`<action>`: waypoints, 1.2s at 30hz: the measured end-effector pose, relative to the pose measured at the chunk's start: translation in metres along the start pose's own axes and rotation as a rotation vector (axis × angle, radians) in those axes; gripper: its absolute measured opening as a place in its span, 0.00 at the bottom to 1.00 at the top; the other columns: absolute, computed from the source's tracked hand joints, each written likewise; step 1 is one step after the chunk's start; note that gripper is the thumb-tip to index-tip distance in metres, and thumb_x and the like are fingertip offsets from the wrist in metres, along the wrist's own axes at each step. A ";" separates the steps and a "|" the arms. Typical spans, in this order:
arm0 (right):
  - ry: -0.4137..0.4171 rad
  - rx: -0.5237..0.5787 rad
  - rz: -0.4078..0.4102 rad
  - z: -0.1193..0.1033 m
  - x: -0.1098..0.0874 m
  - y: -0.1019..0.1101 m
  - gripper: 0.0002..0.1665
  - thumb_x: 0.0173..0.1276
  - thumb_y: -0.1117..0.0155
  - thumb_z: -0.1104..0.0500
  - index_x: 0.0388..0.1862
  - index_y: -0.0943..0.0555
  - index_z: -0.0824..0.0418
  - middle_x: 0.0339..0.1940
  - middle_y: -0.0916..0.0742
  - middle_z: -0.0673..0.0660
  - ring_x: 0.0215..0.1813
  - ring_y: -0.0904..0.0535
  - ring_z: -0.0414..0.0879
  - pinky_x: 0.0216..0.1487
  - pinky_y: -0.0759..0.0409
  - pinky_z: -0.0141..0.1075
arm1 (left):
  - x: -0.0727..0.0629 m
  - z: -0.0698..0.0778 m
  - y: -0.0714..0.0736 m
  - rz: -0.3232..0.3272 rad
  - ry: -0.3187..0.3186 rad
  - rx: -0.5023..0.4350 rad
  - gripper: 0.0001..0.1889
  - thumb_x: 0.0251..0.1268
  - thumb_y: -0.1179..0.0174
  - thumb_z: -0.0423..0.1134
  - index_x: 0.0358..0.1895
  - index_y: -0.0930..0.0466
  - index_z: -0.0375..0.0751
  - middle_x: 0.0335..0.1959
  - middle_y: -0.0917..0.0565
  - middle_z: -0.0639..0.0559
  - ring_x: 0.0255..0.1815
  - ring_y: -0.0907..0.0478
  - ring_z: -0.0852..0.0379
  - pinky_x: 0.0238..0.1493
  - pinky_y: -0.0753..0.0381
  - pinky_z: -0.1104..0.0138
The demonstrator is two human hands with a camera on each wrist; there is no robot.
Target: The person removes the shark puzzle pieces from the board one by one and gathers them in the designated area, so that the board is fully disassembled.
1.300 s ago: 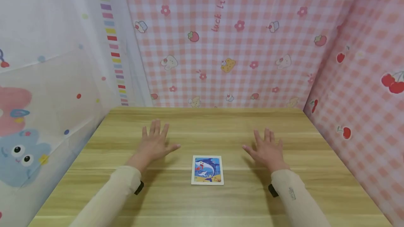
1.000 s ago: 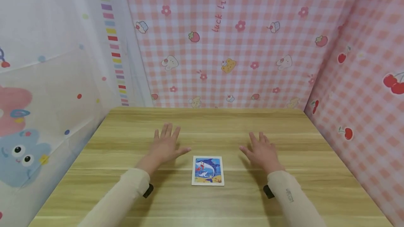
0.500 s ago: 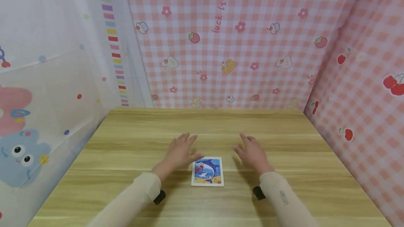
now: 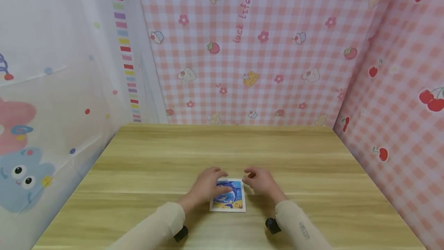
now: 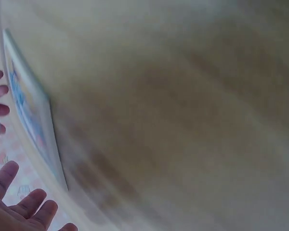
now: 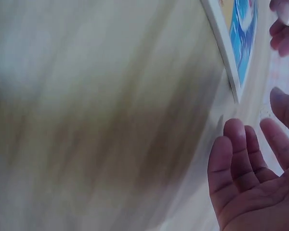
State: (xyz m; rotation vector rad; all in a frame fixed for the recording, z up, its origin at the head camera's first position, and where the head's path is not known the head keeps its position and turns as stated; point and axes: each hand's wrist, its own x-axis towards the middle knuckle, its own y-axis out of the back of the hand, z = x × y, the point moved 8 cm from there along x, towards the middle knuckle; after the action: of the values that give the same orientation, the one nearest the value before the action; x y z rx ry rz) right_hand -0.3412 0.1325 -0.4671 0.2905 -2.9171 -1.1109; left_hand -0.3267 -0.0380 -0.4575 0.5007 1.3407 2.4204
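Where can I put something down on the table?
The wooden table is bare between the pink checked backdrop and the left grip and right grip. Also bare: left of the left sleeve, right of the right sleeve. Crowded: front middle, where the left grip partly covers the white-framed sea-animal picture, with the right grip beside its far right corner.

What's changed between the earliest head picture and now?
Both hands moved inward and back toward the person: the left hand went right, its thumb now over the picture board; the right hand went left to its far right corner. Neither visibly grips it. The board stayed flat on the table.
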 end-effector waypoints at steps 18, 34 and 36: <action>0.035 -0.073 -0.061 -0.001 -0.005 -0.024 0.15 0.58 0.24 0.61 0.45 0.16 0.60 0.38 0.19 0.54 0.41 0.25 0.48 0.45 0.23 0.46 | -0.006 0.008 -0.016 -0.002 -0.048 0.161 0.24 0.57 0.29 0.53 0.51 0.15 0.40 0.50 0.20 0.44 0.52 0.23 0.45 0.56 0.25 0.51; 0.029 -0.081 -0.008 -0.003 -0.008 -0.022 0.18 0.57 0.23 0.62 0.46 0.14 0.66 0.36 0.16 0.54 0.39 0.24 0.47 0.46 0.21 0.45 | -0.006 0.011 -0.018 0.077 -0.067 0.136 0.22 0.55 0.27 0.49 0.48 0.14 0.37 0.47 0.18 0.42 0.48 0.22 0.45 0.54 0.24 0.54; 0.031 -0.071 0.000 -0.004 -0.008 -0.023 0.18 0.56 0.23 0.63 0.46 0.14 0.66 0.35 0.16 0.54 0.39 0.23 0.46 0.46 0.21 0.44 | -0.007 0.010 -0.018 0.079 -0.064 0.128 0.23 0.56 0.28 0.49 0.49 0.15 0.36 0.49 0.19 0.41 0.50 0.22 0.44 0.57 0.25 0.53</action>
State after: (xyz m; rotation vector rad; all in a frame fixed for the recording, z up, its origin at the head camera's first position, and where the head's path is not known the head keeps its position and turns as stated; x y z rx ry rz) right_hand -0.3297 0.1143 -0.4784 0.3041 -2.8431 -1.1957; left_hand -0.3141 -0.0248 -0.4693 0.6710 1.4816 2.3686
